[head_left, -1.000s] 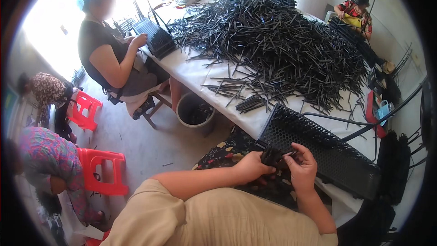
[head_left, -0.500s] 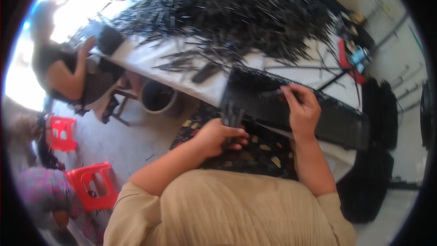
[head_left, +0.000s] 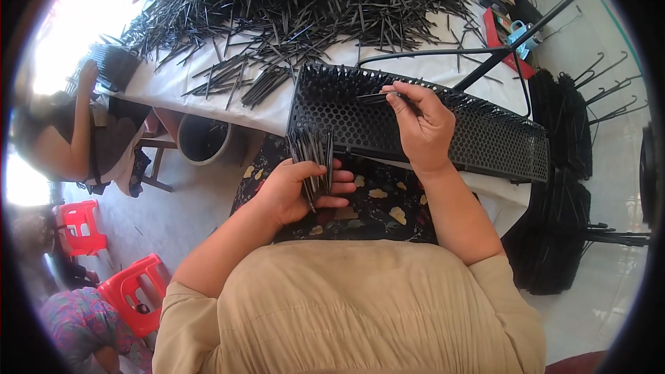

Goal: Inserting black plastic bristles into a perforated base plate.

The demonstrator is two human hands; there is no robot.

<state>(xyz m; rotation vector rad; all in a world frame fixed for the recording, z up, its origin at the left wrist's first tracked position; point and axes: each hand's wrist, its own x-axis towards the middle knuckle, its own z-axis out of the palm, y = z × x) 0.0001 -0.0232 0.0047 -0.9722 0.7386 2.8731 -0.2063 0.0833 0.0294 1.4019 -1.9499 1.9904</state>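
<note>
We saw the left hand (head_left: 299, 190) clenched around a small bundle of thin black rods (head_left: 313, 159), held upright over a dark floral-patterned lap (head_left: 377, 204), just near of the table edge. The right hand (head_left: 422, 128) pinched a single black rod (head_left: 377, 97) between thumb and fingers, holding it roughly level at the top of a black perforated rack (head_left: 478, 135); whether its tip already sat in a hole we could not quite tell from this angle. The rack stood on the near edge of a white-covered table (head_left: 180, 83) and stretched off to the right. Farther back, a big heap of loose black rods (head_left: 298, 7) covered most of the table. At the far left another person (head_left: 62, 138) sat by the table with an arm raised to it. A grey bucket (head_left: 203, 140) stood under the table edge, and two red plastic stools (head_left: 128, 291) stood on the floor at the near left.
</note>
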